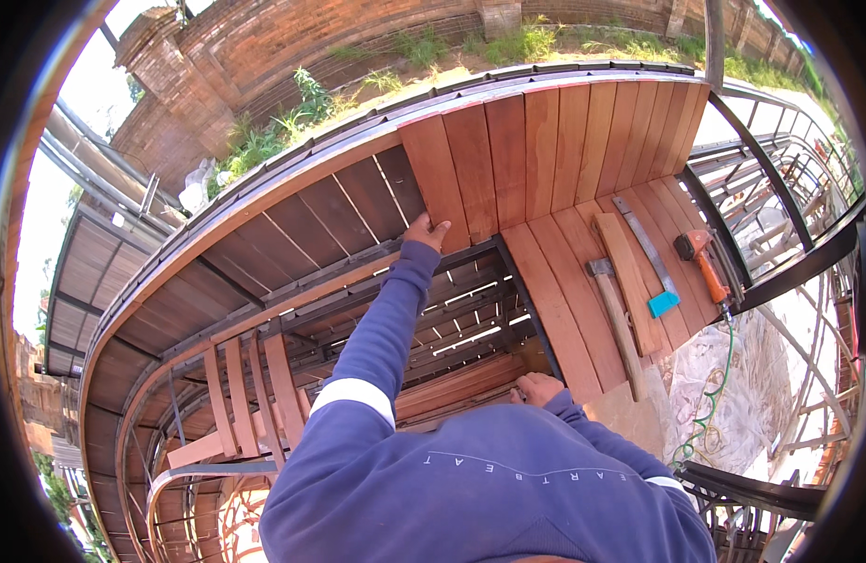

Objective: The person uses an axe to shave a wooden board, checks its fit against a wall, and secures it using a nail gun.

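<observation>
My left hand (426, 233) reaches forward to the lower left corner of the end plank (433, 174), a reddish-brown board in the upright back panel. Its thumb lies on the plank's face and its fingers curl at the edge. Close to my body, my right hand (538, 388) is closed beside the seat's open frame. Whatever it may hold is too hidden to name. On the seat planks (555, 281) to the right lie a hammer (616, 328), a loose wooden board (628, 281), a try square (647, 249) with a teal handle, and an orange nail gun (705, 263).
A green coiled air hose (714, 394) hangs from the nail gun. Dark metal framing (531, 310) borders the open seat gap, with planks (461, 385) stacked below. Several loose slats (241, 394) rest at left. Beyond the curved bench stands a brick wall (292, 56).
</observation>
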`<state>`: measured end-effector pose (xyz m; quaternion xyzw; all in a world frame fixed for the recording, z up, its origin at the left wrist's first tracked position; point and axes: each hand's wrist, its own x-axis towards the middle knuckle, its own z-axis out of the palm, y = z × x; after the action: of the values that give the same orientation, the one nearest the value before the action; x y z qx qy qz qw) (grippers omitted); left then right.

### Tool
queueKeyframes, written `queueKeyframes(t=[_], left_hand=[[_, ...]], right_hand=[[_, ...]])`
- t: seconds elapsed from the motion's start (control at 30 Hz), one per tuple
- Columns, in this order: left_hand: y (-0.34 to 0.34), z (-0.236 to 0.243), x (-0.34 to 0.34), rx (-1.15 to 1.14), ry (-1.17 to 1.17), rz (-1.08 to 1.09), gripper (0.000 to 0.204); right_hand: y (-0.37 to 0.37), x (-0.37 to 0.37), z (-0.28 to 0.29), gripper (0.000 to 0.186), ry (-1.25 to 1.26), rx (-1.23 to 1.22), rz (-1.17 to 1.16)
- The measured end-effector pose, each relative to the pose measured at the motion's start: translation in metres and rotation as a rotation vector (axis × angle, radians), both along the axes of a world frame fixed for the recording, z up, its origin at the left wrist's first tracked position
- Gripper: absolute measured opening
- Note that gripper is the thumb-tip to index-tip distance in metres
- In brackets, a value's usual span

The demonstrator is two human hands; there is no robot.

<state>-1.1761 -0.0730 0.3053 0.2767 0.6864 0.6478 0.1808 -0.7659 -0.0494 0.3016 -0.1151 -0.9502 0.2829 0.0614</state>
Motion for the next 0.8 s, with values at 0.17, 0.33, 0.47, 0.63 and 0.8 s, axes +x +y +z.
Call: queueKeyframes(t=[0.17, 0.33, 0.47, 0.63, 0.8], left_hand=[[-0.001, -0.009, -0.003, -0.132, 0.045, 0.006, 0.032], [0.000, -0.013, -0.004, -0.109, 0.076, -0.003, 0.034], [-0.006, -0.001, 0.001, -0.193, 0.119, 0.038, 0.034], [-0.019, 0.026, 0.020, -0.375, 0.235, 0.120, 0.031], [-0.076, 0.061, 0.147, -0.089, 0.033, -0.100, 0.037]], right_hand=[[0.000, 0.000, -0.002, 0.021, 0.024, -0.002, 0.001], [0.001, 0.001, 0.000, 0.021, 0.032, -0.016, -0.011], [0.002, 0.000, -0.005, 0.022, 0.045, -0.018, -0.007], [-0.002, -0.006, -0.005, 0.022, 0.023, 0.027, -0.019], [-0.006, 0.000, -0.005, 0.023, 0.017, 0.021, -0.108]])
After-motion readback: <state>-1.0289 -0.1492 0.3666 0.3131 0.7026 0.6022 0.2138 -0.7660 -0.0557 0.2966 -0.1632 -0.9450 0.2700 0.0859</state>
